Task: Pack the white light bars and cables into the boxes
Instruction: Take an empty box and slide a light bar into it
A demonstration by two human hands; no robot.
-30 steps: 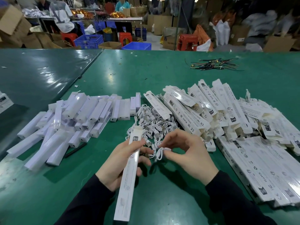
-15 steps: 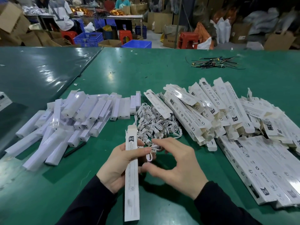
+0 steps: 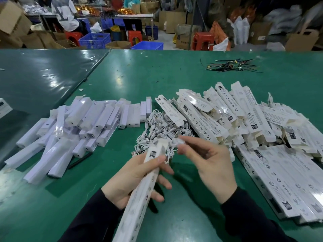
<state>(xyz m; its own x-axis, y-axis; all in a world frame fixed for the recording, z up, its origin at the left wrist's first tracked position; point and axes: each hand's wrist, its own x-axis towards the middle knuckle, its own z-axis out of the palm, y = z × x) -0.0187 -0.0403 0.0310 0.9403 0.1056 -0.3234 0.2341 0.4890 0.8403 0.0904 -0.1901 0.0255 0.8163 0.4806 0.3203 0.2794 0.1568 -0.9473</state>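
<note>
Since half a second ago, swung the long white box [image 3: 139, 186] from near upright to a slant, open mouth up and away toward the cable pile [image 3: 162, 130]. Left hand [image 3: 129, 180] wraps the box near its upper end. Right hand [image 3: 208, 163] pinches a coiled white cable [image 3: 178, 142] in curled fingers [image 3: 187, 149], just right of the mouth, nearly touching. Next, probably: feed leftward and down along the box's long axis. Loose light bars [image 3: 73, 130] lie left on the worktop [image 3: 157, 75], more boxes [image 3: 244, 119] right.
</note>
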